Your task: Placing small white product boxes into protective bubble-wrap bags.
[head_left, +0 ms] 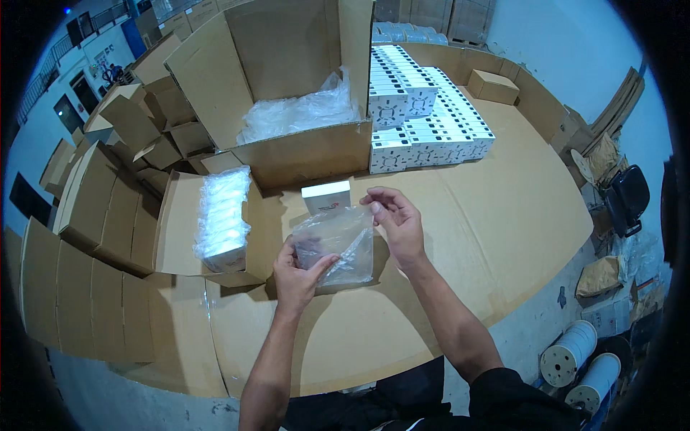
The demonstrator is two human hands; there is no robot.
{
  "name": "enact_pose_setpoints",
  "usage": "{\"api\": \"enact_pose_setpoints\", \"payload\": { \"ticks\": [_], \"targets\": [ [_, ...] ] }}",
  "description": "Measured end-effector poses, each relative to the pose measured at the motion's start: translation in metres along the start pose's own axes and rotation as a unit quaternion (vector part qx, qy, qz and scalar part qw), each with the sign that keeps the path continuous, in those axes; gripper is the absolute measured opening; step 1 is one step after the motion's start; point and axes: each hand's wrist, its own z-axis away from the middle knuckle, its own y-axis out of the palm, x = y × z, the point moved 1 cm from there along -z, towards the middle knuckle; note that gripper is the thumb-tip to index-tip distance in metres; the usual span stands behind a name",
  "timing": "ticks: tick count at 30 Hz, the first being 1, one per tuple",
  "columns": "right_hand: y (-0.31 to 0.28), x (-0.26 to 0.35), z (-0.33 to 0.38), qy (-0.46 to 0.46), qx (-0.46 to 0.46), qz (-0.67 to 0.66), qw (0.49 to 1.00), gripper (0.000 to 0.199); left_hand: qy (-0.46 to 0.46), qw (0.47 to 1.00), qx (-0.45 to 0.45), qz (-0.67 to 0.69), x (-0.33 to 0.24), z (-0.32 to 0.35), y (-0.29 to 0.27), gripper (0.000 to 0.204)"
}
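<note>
A clear plastic bag is spread flat between my two hands, above the cardboard-covered table. My left hand grips its lower left side, the thumb lying across the front. At the bag's upper right corner, the thumb and forefinger of my right hand pinch the edge. Just beyond the bag stands a small white box, its lower part hidden behind the plastic. To the left, an open carton holds a row of white boxes wrapped in clear plastic.
Behind, a large open carton contains a heap of clear plastic bags. Stacked white boxes stand right of it, and a small brown carton lies farther back. Brown cartons crowd the left. Cable spools rest on the floor at right.
</note>
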Motion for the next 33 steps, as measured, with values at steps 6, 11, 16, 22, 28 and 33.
{"api": "enact_pose_setpoints", "payload": {
  "ticks": [6,11,16,22,28,33],
  "targets": [
    [0.018,0.044,0.013,-0.308,0.090,0.403,0.857,0.047,-0.017,0.999,0.031,-0.041,-0.003,0.003,-0.001,0.044],
    [0.027,0.044,0.007,-0.331,0.195,0.453,0.805,0.042,0.067,0.991,0.037,-0.114,0.005,0.001,-0.003,0.045],
    [0.037,0.059,-0.006,-0.194,0.325,0.495,0.782,0.029,0.093,0.988,0.032,-0.122,0.006,0.000,-0.005,0.044],
    [0.042,0.065,-0.018,-0.117,0.401,0.493,0.764,0.030,0.061,0.993,0.051,-0.083,-0.004,-0.001,-0.005,0.064],
    [0.040,0.051,-0.024,-0.209,0.384,0.445,0.782,0.032,-0.021,0.988,0.102,-0.111,-0.011,-0.002,-0.007,0.074],
    [0.039,0.045,-0.029,-0.139,0.189,0.282,0.930,0.019,-0.053,0.989,0.095,-0.102,0.002,-0.003,-0.014,0.064]
  ]
}}
